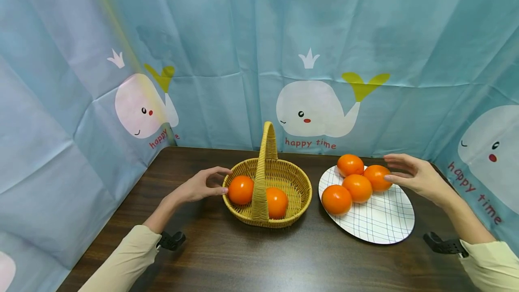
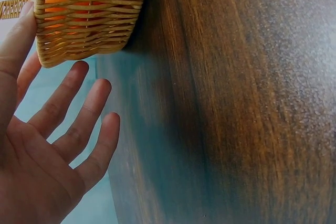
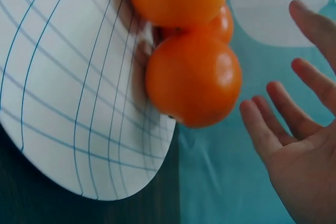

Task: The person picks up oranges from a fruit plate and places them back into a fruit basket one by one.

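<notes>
At the left end of a yellow wicker basket (image 1: pixel 305 189), my left hand (image 1: pixel 202 186) has its thumb and index fingertips right at the rim. In the left wrist view the other fingers of this hand (image 2: pixel 58 145) are spread beside the woven wall (image 2: pixel 92 19). Inside the basket lie two oranges, one (image 1: pixel 241 189) near my left hand and another (image 1: pixel 277 203) by the tall handle (image 1: pixel 260 184). My right hand (image 1: pixel 421 179) hovers at the right of an orange (image 1: pixel 377 177) on the plate, fingers loosely spread, holding nothing. The right wrist view shows a gap between those fingertips and the nearest orange (image 3: pixel 194 77).
A white checked plate (image 1: pixel 385 220) carries several oranges, including one (image 1: pixel 336 200) at its left edge and one (image 1: pixel 350 165) at the back. Plate and basket stand on a dark wooden table (image 1: pixel 259 256). A blue whale-print curtain (image 1: pixel 227 102) hangs behind and along the sides.
</notes>
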A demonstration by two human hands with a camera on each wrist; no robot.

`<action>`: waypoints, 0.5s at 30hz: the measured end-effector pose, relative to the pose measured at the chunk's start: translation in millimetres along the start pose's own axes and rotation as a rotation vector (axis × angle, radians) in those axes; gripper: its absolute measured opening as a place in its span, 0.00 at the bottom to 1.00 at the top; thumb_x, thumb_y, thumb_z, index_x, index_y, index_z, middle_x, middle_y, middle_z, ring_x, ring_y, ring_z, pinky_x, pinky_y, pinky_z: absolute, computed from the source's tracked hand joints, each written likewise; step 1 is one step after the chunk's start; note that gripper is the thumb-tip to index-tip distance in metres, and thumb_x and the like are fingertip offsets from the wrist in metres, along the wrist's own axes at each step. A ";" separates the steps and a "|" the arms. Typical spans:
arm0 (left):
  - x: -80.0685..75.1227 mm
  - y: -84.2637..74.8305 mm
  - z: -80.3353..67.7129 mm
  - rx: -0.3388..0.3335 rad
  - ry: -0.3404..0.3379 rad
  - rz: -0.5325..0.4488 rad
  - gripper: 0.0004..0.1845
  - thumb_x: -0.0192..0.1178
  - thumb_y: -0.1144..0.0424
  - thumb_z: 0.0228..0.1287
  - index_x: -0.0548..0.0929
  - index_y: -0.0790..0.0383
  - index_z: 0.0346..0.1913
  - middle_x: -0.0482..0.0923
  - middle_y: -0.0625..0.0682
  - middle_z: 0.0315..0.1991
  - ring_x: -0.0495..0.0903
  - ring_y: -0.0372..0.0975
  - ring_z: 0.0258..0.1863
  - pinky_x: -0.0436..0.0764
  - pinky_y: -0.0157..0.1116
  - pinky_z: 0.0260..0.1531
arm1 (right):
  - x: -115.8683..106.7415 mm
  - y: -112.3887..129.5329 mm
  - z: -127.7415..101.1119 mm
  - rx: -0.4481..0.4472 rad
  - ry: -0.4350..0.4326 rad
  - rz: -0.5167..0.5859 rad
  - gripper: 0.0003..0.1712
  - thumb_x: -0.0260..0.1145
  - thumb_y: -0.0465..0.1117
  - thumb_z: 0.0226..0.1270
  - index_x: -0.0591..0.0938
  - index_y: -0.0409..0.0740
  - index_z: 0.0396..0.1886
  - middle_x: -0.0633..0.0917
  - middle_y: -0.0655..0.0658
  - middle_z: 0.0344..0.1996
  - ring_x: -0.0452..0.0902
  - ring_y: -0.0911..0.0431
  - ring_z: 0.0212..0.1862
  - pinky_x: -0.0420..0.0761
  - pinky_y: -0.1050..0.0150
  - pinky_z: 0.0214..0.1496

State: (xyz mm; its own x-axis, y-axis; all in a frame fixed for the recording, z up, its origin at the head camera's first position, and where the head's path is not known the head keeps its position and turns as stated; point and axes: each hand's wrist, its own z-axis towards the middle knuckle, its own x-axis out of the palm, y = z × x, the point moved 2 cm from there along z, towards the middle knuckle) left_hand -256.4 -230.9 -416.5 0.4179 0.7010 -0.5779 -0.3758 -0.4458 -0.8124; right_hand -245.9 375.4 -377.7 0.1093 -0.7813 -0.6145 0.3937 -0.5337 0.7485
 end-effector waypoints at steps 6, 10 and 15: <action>-0.5 -0.4 -0.9 0.002 -0.007 0.019 0.28 0.69 0.60 0.69 0.74 0.62 0.69 0.71 0.60 0.67 0.72 0.57 0.63 0.78 0.55 0.56 | -1.4 -13.0 2.8 0.068 0.089 -0.032 0.44 0.72 0.36 0.68 0.60 0.38 0.78 0.65 0.34 0.71 0.61 0.40 0.69 0.73 0.73 0.59; -0.7 -0.7 -1.8 0.000 -0.008 0.021 0.28 0.69 0.60 0.69 0.74 0.62 0.69 0.71 0.60 0.67 0.72 0.58 0.63 0.78 0.55 0.56 | -0.1 -22.1 5.6 0.132 0.156 -0.023 0.48 0.71 0.39 0.69 0.53 0.39 0.80 0.57 0.26 0.73 0.52 0.25 0.70 0.68 0.39 0.67; 0.1 -0.4 -0.8 0.007 -0.004 0.012 0.29 0.69 0.61 0.69 0.74 0.63 0.69 0.70 0.61 0.68 0.71 0.58 0.63 0.76 0.58 0.56 | 2.8 -31.9 8.3 0.153 0.188 0.011 0.48 0.69 0.39 0.70 0.52 0.38 0.80 0.57 0.25 0.73 0.52 0.25 0.70 0.61 0.23 0.60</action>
State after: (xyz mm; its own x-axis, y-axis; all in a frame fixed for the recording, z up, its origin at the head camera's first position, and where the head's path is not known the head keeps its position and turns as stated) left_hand -255.5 -231.1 -416.3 0.4100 0.6981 -0.5870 -0.3861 -0.4503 -0.8051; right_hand -265.7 387.5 -401.3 0.2865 -0.7206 -0.6314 0.2507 -0.5797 0.7753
